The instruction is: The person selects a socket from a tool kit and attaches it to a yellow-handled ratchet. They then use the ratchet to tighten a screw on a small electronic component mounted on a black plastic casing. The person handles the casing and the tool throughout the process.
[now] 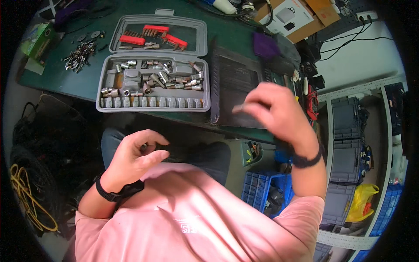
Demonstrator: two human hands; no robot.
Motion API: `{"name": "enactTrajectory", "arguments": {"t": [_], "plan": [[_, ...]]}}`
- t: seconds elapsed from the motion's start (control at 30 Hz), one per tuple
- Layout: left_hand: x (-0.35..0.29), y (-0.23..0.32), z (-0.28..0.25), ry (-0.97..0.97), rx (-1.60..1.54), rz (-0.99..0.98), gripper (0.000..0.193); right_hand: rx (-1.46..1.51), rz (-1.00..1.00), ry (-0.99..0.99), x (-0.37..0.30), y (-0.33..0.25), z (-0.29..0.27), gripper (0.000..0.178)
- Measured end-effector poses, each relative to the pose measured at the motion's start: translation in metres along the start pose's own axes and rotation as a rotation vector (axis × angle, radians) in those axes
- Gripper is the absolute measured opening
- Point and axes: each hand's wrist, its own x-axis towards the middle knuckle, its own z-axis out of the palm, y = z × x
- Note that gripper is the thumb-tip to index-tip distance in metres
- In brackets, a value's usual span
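Shirt: the wearer's pink T-shirt filled six o'clock, counting from the middle of the view.
Left hand: the left hand hung above the lap between eight and nine o'clock; thumb and forefinger stood apart, the other fingers curled by a small dark spot, and I could not tell whether that was something held.
Right hand: the right hand was between two and three o'clock, in front of the tray's right side; thumb and fingertips had drawn narrow, but blur hid whether they held anything.
Crate: a blue plastic crate stood below bench level, between four and five o'clock.
Tray: the shallow black tray lay at one o'clock on the green workbench, just beside the socket case.
Socket set: the grey socket case lay open at ten o'clock, metal sockets jumbled in its base.
Lid: folded back on the far side, it carried red bit holders.
Hardware: loose screws were heaped farther out, at ten o'clock.
Carton: a cardboard box sat at the far edge, near one o'clock.
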Motion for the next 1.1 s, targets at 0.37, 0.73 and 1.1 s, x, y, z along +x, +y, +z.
{"name": "enactTrajectory", "arguments": {"t": [0.37,0.73,1.1], "plan": [[0.01,0.023,0.016,-0.162,-0.383,0.043,0.02,0.542,-0.197,0.18,0.008,-0.074,0.062,0.015],[0.022,0.019,0.035,0.163,-1.161,-0.026,0.029,-0.084,-0.215,0.391,0.014,-0.097,0.106,0.016],[0.017,0.026,0.025,0.231,-1.096,-0.007,0.026,0.137,-0.185,0.319,0.002,-0.084,0.087,0.013]]}}
